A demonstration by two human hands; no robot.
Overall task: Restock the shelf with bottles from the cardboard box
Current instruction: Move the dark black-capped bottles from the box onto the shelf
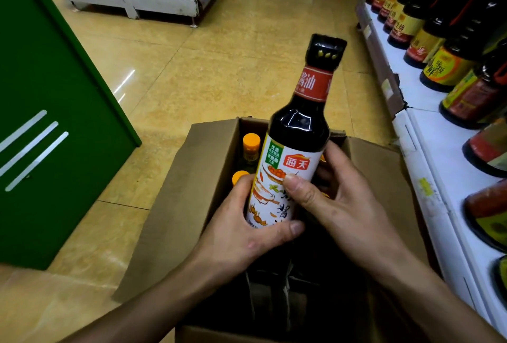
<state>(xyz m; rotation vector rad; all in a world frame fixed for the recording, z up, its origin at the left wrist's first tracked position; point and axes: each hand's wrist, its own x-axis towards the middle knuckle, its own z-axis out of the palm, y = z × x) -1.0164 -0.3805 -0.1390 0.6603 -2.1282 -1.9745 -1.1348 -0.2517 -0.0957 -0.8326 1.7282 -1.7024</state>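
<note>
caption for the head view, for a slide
Left hand and right hand hold a dark sauce bottle over the cardboard box beside the shelf.

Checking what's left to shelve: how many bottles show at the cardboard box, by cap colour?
Black-capped bottle, held over the cardboard box: 1
Orange-capped bottles, standing in the box: 2
Total: 3 in view; orange slivers by the right hand may be more.

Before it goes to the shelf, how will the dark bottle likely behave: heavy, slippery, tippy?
Probably heavy: the dark bottle looks full, and the left hand and right hand both grip it. Its glossy shoulder may be slippery. Tall and narrow, it could tip.
</note>
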